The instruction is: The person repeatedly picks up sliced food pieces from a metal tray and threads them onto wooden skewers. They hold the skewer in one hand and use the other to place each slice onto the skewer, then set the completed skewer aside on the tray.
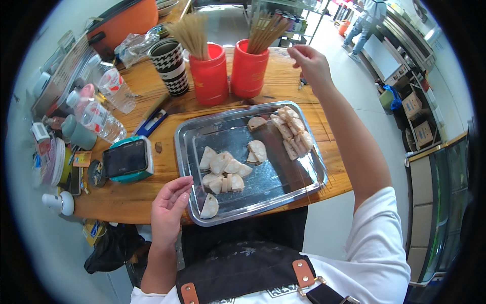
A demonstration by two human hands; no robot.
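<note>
A rectangular metal tray (pixel 273 182) lies on the wooden table before me. Pale half-round food slices (pixel 224 163) form a loose heap in its left half, and a single slice (pixel 209 206) lies at the near left corner. More slices (pixel 257 152) sit mid-tray. At the right, slices are lined up in a stack (pixel 292 131), with thin skewers reaching past the rim. My left hand (pixel 172 199) is beside the tray's left rim, fingers apart and without anything in them. Raised beyond the far right corner, my right hand (pixel 313 66) has curled fingers; whether they pinch something thin is unclear.
Two red canisters (pixel 209 79) (pixel 248 72) of wooden skewers stand behind the tray, next to a houndstooth-patterned cup (pixel 169 68). Leftward are a knife (pixel 153 114), a phone (pixel 126 159) on a teal-and-white pack, and water bottles (pixel 98 117). A person (pixel 366 22) stands far right.
</note>
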